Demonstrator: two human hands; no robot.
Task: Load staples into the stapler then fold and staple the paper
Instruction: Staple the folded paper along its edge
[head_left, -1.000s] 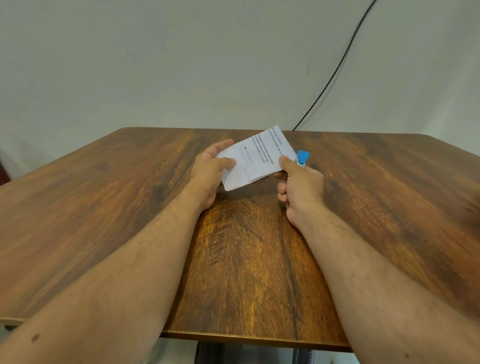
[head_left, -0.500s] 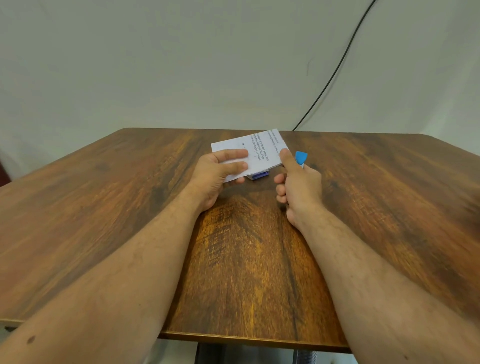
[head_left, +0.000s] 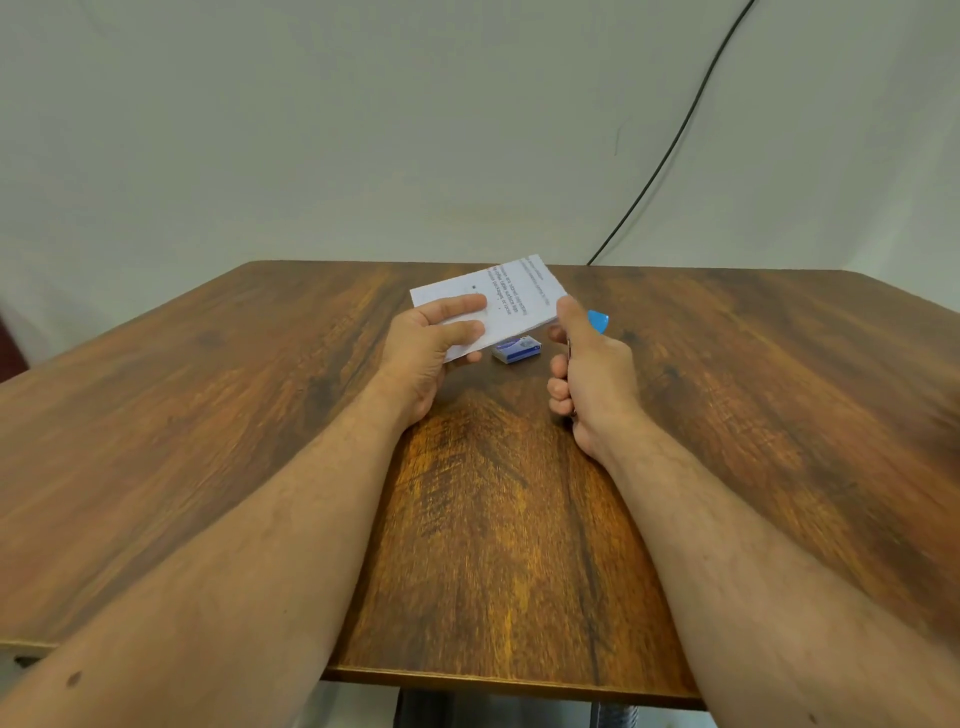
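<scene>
From the head camera I see my left hand (head_left: 431, 345) holding the folded paper (head_left: 501, 304) above the desk (head_left: 208, 415), thumb and forefinger lying across its printed face and the other fingers tucked beneath, so that grip is closed on the sheet. My right hand (head_left: 592, 374) is curled round the stapler (head_left: 597, 320); only its blue tip pokes out past the knuckles, and the thumb points up against the paper's right edge. I cannot tell whether the stapler's mouth is actually on the paper. A small blue and white staple box (head_left: 516, 348) lies flat on the desk between my two hands, under the lifted sheet's near edge. A black cable (head_left: 670, 140) runs up the wall behind the desk.
</scene>
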